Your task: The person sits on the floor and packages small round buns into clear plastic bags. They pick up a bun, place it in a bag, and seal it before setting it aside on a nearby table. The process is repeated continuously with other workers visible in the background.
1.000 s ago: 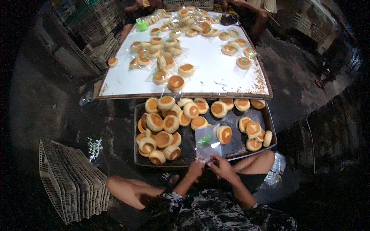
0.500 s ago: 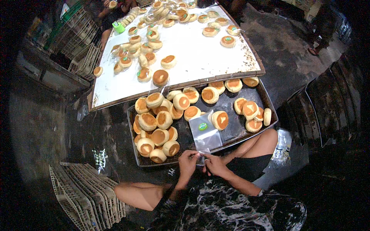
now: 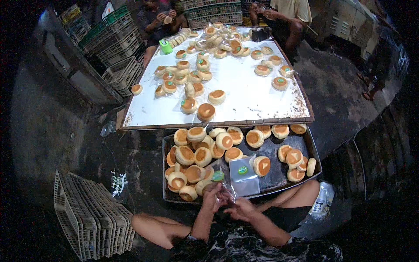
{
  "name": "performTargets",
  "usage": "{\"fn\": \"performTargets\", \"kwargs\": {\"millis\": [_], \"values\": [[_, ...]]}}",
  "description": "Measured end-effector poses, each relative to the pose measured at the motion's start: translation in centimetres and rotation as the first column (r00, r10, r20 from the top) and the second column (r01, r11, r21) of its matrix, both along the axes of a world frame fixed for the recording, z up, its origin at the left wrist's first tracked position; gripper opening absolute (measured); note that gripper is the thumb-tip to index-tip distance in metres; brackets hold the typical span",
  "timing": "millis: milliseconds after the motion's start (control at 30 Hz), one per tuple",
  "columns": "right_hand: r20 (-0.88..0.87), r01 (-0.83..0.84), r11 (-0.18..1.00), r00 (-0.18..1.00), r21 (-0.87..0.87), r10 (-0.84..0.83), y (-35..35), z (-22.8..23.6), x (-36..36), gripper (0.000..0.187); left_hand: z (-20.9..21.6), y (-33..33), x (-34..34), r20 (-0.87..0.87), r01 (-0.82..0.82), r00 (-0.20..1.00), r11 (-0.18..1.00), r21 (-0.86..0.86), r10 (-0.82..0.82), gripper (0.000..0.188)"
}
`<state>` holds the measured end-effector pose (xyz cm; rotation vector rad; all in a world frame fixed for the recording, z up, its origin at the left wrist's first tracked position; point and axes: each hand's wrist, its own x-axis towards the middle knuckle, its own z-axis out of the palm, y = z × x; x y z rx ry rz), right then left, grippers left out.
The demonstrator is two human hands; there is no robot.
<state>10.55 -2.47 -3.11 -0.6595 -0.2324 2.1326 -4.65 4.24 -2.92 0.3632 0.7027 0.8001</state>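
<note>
A clear plastic bag [image 3: 226, 185] with a green label stands raised over the near edge of the dark baking tray [image 3: 279, 188]. My left hand [image 3: 213, 198] is closed on its lower end. At the same end, my right hand [image 3: 242, 209] has its fingers curled against the film; its fingertips are partly blurred. Just beyond my hands, a stack of flat clear bags [image 3: 249, 185] lies in the tray, also with a green label on top. One round browned bun [image 3: 262, 166] rests against that stack. More buns [image 3: 194, 174] are piled in the tray's left part, partly behind the raised bag.
Past the tray is a white-topped table [image 3: 253, 105] with many bagged buns [image 3: 214, 39] and a green container [image 3: 166, 46]. Two people sit at its far side, one holding a bun [image 3: 167, 20]. Plastic crates [image 3: 94, 218] stand at my left; a clear package [image 3: 324, 198] lies by my right knee.
A bag has come off the stack and is now up between my hands, left of the stack. The view has tilted up, bringing the people and crates behind the table into sight.
</note>
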Motion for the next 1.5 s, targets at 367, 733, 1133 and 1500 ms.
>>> {"fn": "performTargets", "kwargs": {"millis": [367, 733, 1133, 1500], "values": [[0.9, -0.148, 0.946, -0.297, 0.288, -0.321, 8.0, -7.4, 10.3, 0.064, 2.0, 0.5, -2.5, -0.067, -0.696, 0.718, 0.715, -0.065, 0.693, 0.035], [0.495, -0.538, 0.34, 0.173, 0.772, -0.851, 0.8, 1.8, 1.0, 0.045, -0.9, -1.6, 2.4, 0.137, -0.565, 0.814, 0.824, -0.039, 0.565, 0.049], [0.526, -0.395, 0.529, -0.128, 0.751, -0.841, 2.4, 3.7, -1.5, 0.037, -1.8, -2.8, 4.6, 0.148, -0.418, 0.897, 0.908, -0.027, 0.417, 0.05], [0.736, -0.127, 0.729, 0.012, 0.673, -0.677, 1.3, 3.3, -2.3, 0.052, 5.2, -2.9, 4.3, 0.036, -0.294, 0.948, 0.912, -0.285, 0.317, 0.049]]}}
